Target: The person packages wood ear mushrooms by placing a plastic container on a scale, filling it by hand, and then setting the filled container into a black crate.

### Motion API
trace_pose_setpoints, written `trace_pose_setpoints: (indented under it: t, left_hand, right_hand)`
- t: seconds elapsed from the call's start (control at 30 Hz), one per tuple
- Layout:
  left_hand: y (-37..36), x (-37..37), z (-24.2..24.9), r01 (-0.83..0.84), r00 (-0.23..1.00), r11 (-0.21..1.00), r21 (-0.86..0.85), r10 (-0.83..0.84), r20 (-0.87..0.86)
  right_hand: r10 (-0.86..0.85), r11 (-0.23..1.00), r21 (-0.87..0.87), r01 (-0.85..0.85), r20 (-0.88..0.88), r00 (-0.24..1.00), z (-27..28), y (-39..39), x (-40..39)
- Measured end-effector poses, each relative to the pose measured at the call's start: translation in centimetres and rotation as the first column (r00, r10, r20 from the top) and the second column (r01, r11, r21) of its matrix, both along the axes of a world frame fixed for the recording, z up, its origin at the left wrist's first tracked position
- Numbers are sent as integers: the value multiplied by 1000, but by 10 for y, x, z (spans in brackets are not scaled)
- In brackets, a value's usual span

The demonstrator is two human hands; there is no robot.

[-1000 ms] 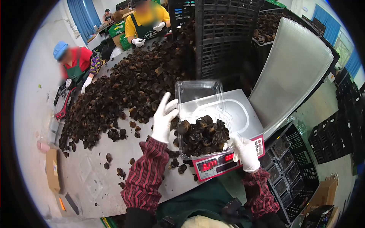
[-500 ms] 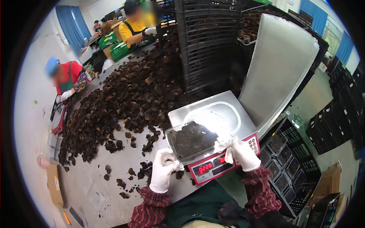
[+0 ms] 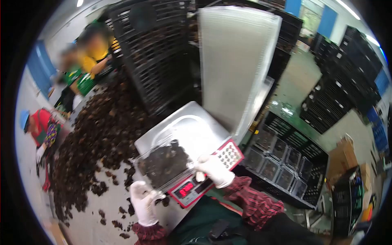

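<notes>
Swung rightward, your head view puts the black crate (image 3: 302, 143) at four o'clock; at seven, over the scale (image 3: 200, 126), your left hand (image 3: 144, 204) pinches the filled clear container (image 3: 163, 163) at its six-o'clock corner, your right hand (image 3: 216, 170) at three.

Gloved fingers (image 3: 201, 165) hold a filled box (image 3: 163, 162) at the scale (image 3: 198, 134).

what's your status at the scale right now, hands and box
Left hand and right hand at the near corners of filled clear box. Box over scale, full contact unclear. Right hand hiding part of scale's front panel.
</notes>
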State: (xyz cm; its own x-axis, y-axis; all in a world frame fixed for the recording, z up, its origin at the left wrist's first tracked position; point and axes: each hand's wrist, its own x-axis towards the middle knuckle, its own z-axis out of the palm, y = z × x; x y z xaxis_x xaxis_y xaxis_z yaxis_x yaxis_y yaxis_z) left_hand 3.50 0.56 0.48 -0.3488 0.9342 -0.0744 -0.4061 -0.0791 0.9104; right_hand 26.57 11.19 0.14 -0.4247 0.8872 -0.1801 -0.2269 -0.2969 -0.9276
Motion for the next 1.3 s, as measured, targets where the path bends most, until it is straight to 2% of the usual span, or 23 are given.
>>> trace_pose_setpoints:
  t: [0.1,0.17,0.23,0.27,0.3,0.33,0.37,0.43,0.5,0.57,0.63,0.7,0.77,0.83,0.9,0.93,0.97,1.0,1.07,1.13,1.2,1.23,1.3]
  left_hand:
    - [-2,10,3,100,995,988,-116,-99,19]
    - [-8,20,6,322,947,935,-149,-316,60]
    - [-14,21,8,356,934,928,-112,-358,-4]
    - [-17,15,5,305,948,947,-103,-313,-64]
    - [-20,9,2,251,957,964,-89,-261,-124]
    - [-24,2,-1,229,956,971,-67,-237,-170]
    - [-27,-7,-9,201,956,976,-77,-213,-201]
    - [-36,-19,-21,121,972,983,-135,-145,-185]
    - [-41,-28,-35,98,979,983,-156,-124,-165]
    - [-55,-37,-49,32,988,978,-206,-62,-139]
    - [-56,-27,-35,-63,992,958,-279,29,-126]
    - [-57,-32,-35,-47,972,954,-297,-25,-233]
    - [-56,-36,-35,-40,939,949,-312,-71,-337]
    - [-55,-45,-50,-15,810,970,-244,-131,-571]
    - [-47,-51,-41,-5,705,964,-265,-185,-685]
    - [-41,-58,-41,1,650,972,-237,-181,-738]
    - [-32,-66,-41,13,592,978,-208,-175,-787]
    - [-20,-73,-36,-12,523,972,-233,-192,-830]
    - [15,-98,-54,-7,263,999,-34,-31,-964]
    - [58,-111,-43,7,318,1000,25,21,-948]
    - [105,-120,-43,-30,206,998,47,52,-977]
    - [132,-130,-56,-11,50,995,94,95,-994]
    - [170,-135,-62,-74,-74,997,-20,-25,-997]
  right_hand:
    - [-22,998,-52,19,-67,998,20,-16,32]
    - [-120,992,-37,120,-14,993,49,-27,80]
    - [-303,953,-16,303,6,953,61,-31,148]
    - [-440,895,114,431,69,896,51,-34,187]
    - [-595,616,782,98,380,709,44,-33,228]
    - [-616,751,536,386,357,703,42,-43,262]
    - [-640,766,207,609,339,690,40,-51,291]
    - [-751,619,125,776,386,536,-4,-56,338]
    - [-930,300,59,952,242,278,-81,-45,363]
    - [-983,107,-86,990,137,119,-161,-24,381]
    - [-978,209,-307,929,-46,204,-235,-1,399]
    - [-877,427,-451,783,3,480,-282,23,394]
    - [-644,636,-290,715,310,699,-208,35,324]
    - [-615,724,-47,688,407,675,-168,65,302]
    - [-695,705,255,662,433,574,-76,84,264]
    - [-785,614,586,528,384,487,-54,101,271]
    - [-877,458,756,468,301,374,-5,109,257]
    - [-895,435,661,611,240,377,60,103,227]
    - [-922,199,885,421,24,386,137,103,210]
    - [-921,-87,958,273,-182,345,191,124,213]
    - [-917,-359,933,-24,-348,193,248,136,186]
    - [-892,-452,870,-197,-441,96,277,132,150]
    - [-849,-458,574,-679,-509,143,307,155,139]
